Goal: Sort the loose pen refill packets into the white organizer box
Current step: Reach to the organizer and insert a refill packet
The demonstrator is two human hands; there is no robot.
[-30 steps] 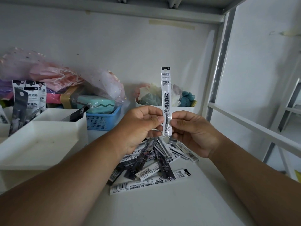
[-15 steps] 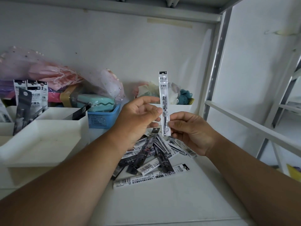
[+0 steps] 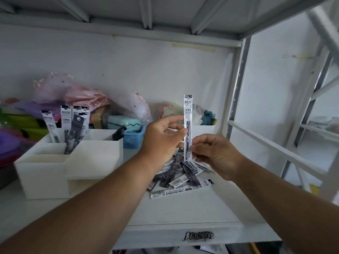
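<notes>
Pinched near its lower end between right hand (image 3: 218,156) thumb and fingertips: one white refill packet (image 3: 188,125), held upright above the shelf (image 3: 183,213). Left hand (image 3: 161,142) sits just beside it on the left, thumb tip touching the packet's mid section, index finger extended toward its upper part, other fingers curled loosely. Left hand isn't clamped on it (only a thumb contact that I can see).

Loose pile of packets (image 3: 180,173) lies on the shelf directly under both hands, black and white ones mixed, criss-crossed, one long white packet at the front edge of the pile with barcode side up.

White organizer box (image 3: 60,167) stands on the shelf to the left, well apart from the held packet. Its rear compartments hold several packets standing upright or leaning: white ones at the back, a black one leaning in front of them, another black one tilted in the right rear compartment. Front compartment contents can't be made out from this angle.

Behind the box: blue basket (image 3: 133,139) with a teal item in it, pink bags (image 3: 77,94) against the back wall.
</notes>
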